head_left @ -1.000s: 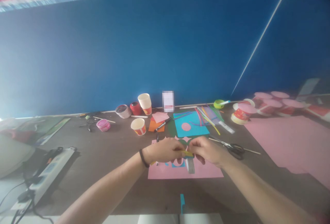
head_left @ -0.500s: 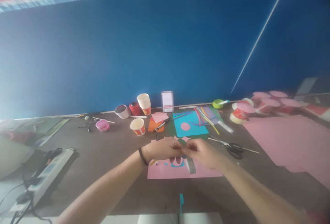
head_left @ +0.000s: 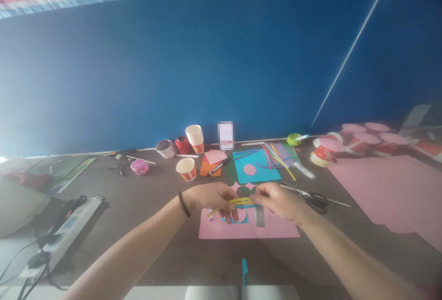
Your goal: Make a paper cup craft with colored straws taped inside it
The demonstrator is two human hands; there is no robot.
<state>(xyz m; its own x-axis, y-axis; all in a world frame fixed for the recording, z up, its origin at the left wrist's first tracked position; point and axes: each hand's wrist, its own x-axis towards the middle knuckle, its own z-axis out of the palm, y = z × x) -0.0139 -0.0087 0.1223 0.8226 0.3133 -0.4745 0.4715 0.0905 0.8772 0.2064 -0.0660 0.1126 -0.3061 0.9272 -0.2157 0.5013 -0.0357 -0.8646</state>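
Note:
My left hand [head_left: 214, 200] and my right hand [head_left: 276, 200] are both over a pink sheet [head_left: 279, 226] at the middle of the table. Between them runs a yellow strip [head_left: 244, 200], its left end sticking out below my left hand. The fingers of both hands are closed on it. Under my left fingers lie a pink paper circle [head_left: 239, 215] and blue paper pieces. A grey striped piece [head_left: 260, 217] rests on the pink sheet below my right hand. Pink scraps with curved cutouts [head_left: 251, 186] lie just beyond my hands.
Behind are paper cups [head_left: 186, 169], a marker [head_left: 218, 166], and a blue sheet [head_left: 255, 173] with coloured strips. Scissors [head_left: 316, 202] and a large pink sheet [head_left: 380, 189] lie right, below lidded cups [head_left: 326, 151]. A power strip [head_left: 69, 231] is at the left.
The hands have moved slightly apart, and the yellow strip now stretches between them. It showed only as a short end below my left hand before.

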